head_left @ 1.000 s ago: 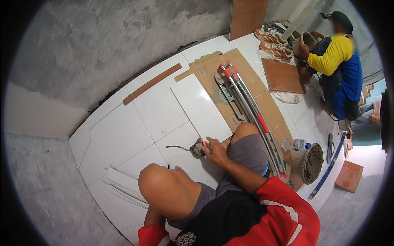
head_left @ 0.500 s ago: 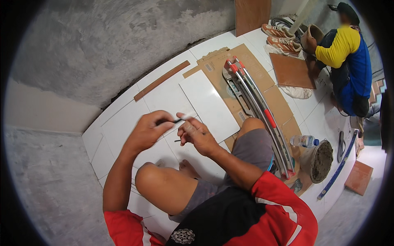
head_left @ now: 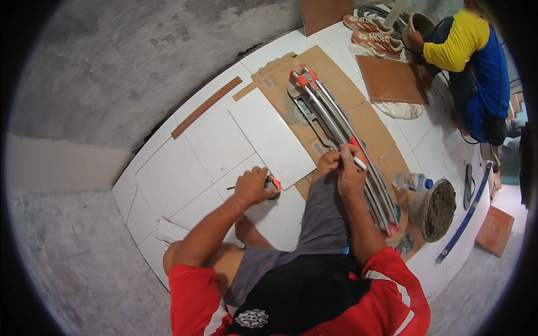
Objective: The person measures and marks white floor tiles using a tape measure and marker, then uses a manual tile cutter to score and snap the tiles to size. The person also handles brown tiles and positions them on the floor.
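My left hand (head_left: 252, 185) has its fingers curled over a small round tool (head_left: 273, 191), grey with an orange part and a thin dark strip beside it, on the white floor tiles. My right hand (head_left: 348, 171) is raised by my right knee and closed on a short white pen-like object (head_left: 360, 163). Just right of it lies a long manual tile cutter (head_left: 330, 119) with steel rails and red fittings, on brown cardboard (head_left: 381, 131). A loose white tile (head_left: 269, 131) lies between my hands and the cutter, partly on the cardboard.
A co-worker (head_left: 465, 78) crouches upper right, holding a bucket. Nearby are shoes (head_left: 375, 42) and a brown tile (head_left: 392, 81). At right are a water bottle (head_left: 410, 181), mortar bucket (head_left: 439, 210), sandal (head_left: 468, 187) and blue level (head_left: 465, 215). A brown strip (head_left: 206, 106) lies near the wall.
My hands, together in midair half a second ago, have separated: the left moved down onto the round tool, the right moved rightward and now holds the white object.
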A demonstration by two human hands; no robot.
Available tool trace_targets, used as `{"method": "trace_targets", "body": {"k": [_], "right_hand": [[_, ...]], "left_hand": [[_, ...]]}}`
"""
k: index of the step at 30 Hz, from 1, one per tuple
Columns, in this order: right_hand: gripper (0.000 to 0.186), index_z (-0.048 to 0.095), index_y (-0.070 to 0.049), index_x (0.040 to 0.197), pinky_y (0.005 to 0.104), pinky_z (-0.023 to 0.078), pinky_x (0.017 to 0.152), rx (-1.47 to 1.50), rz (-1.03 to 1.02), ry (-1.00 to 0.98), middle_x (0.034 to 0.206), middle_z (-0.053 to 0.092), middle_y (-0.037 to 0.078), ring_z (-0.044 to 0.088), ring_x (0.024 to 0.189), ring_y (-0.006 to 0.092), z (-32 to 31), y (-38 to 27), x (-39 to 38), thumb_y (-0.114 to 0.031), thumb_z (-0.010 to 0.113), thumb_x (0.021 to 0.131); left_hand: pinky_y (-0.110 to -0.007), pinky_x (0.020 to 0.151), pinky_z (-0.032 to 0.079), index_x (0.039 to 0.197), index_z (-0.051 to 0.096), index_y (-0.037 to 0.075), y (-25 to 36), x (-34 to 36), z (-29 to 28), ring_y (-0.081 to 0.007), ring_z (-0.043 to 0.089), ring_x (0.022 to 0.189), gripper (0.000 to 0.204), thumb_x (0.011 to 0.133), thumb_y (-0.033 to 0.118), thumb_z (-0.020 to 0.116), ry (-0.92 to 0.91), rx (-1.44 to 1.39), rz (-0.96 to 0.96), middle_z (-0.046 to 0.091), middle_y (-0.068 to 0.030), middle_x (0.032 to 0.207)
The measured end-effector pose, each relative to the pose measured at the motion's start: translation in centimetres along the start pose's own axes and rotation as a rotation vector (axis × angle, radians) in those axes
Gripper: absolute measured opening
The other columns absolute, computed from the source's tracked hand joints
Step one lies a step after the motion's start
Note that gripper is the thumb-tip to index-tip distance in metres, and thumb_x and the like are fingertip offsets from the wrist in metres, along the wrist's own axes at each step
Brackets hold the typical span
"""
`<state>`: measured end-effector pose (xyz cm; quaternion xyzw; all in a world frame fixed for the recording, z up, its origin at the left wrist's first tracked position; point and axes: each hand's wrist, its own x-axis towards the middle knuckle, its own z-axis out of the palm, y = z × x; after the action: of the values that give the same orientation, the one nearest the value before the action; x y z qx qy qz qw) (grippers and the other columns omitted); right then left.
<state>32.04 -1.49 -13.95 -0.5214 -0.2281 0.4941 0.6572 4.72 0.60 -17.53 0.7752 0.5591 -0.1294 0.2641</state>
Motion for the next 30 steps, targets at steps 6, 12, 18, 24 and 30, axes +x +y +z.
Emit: {"method": "trace_targets", "body": {"k": [6,12,18,24,30], "right_hand": [[0.018,0.062,0.000,0.110,0.0257,0.050,0.071,-0.467,-0.277,0.182,0.088,0.064,0.006,0.060,0.076,0.0125,-6.8,-1.1,0.5,-0.016,0.056,0.103],[0.021,0.064,0.000,0.113,0.0402,0.052,0.082,-1.119,-0.452,0.237,0.101,0.069,0.019,0.068,0.093,0.0329,-15.9,3.2,2.7,-0.016,0.059,0.099],[0.026,0.065,-0.006,0.119,0.0440,0.052,0.086,-1.361,-0.405,0.229,0.107,0.070,0.019,0.067,0.100,0.0389,-18.6,5.3,2.9,-0.020,0.061,0.097],[0.028,0.066,-0.007,0.119,0.0443,0.053,0.083,-1.354,-0.324,0.205,0.107,0.071,0.018,0.068,0.098,0.0381,-18.5,4.4,3.0,-0.024,0.063,0.097],[0.027,0.066,-0.007,0.115,0.0468,0.053,0.079,-1.311,-0.395,0.196,0.101,0.071,0.019,0.068,0.092,0.0391,-18.7,4.0,3.1,-0.024,0.064,0.095]], "left_hand": [[-0.050,0.085,0.054,0.143,0.039,0.011,1.3,0.0,7.4,-0.0390,0.060,0.107,0.091,0.071,0.042,0.084,0.064,0.025,0.026,0.053,-0.0177,0.127],[-0.048,0.086,0.055,0.130,0.052,0.010,1.1,2.1,6.4,-0.0389,0.060,0.106,0.077,0.065,0.033,0.084,-0.027,-0.021,-0.025,0.054,-0.0187,0.116],[-0.046,0.094,0.053,0.137,0.054,0.010,-1.1,4.3,-5.5,-0.0407,0.058,0.109,0.082,0.062,0.029,0.082,0.125,0.029,-0.021,0.053,-0.0214,0.124],[-0.044,0.094,0.052,0.133,0.057,0.009,-1.1,6.9,-21.2,-0.0382,0.059,0.109,0.077,0.062,0.028,0.082,0.414,0.190,-0.025,0.056,-0.0212,0.118],[-0.041,0.093,0.050,0.133,0.056,0.006,3.3,5.9,-29.6,-0.0347,0.058,0.110,0.076,0.063,0.021,0.080,0.520,0.315,-0.025,0.057,-0.0190,0.118]]}}
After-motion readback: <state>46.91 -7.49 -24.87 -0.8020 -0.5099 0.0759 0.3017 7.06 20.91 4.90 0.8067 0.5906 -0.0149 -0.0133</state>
